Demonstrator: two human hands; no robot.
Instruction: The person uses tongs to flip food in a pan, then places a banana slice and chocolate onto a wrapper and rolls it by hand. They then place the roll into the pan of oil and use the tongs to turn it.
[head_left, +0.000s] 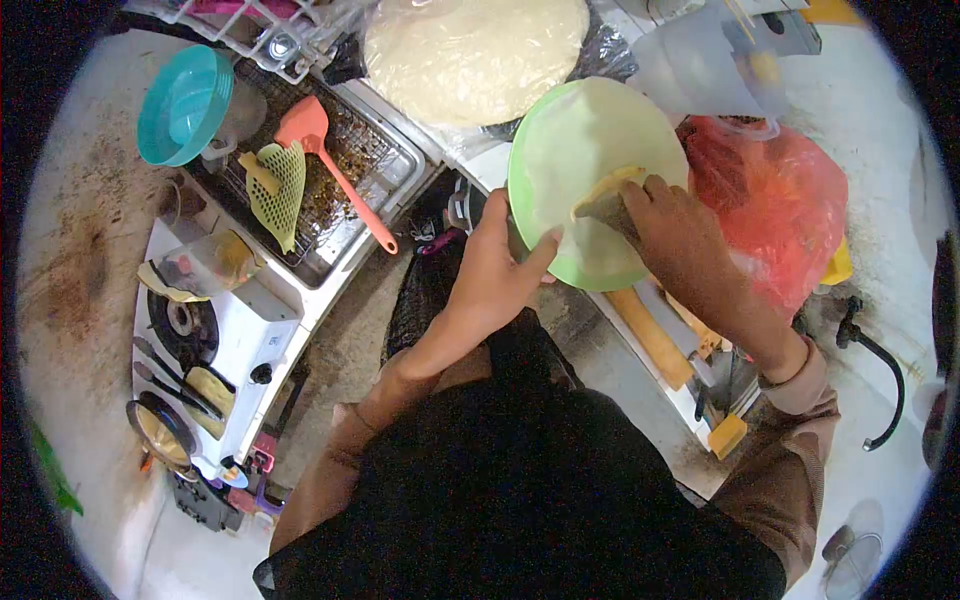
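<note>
My left hand (492, 272) grips the near left rim of a light green plate (518, 152), its thumb over the edge. Pale cream, smooth stuff (600, 125) covers most of the plate. My right hand (682, 232) is over the plate's right side, fingers closed at a curved yellowish strip (608, 184); I cannot tell whether it is a separate piece or part of the cream layer. Beyond the plate, a large round mass of pale dough (475, 55) lies under clear plastic. A red plastic bag (770, 200) sits beside my right forearm.
Left, a metal tray (345, 225) with a wire rack holds an orange spatula (318, 140) and a green mesh piece (277, 195). Turquoise bowls (185, 105) stand behind it, a gas stove (250, 335) nearer. A wooden rolling pin (650, 338) and black tap (890, 385) are right.
</note>
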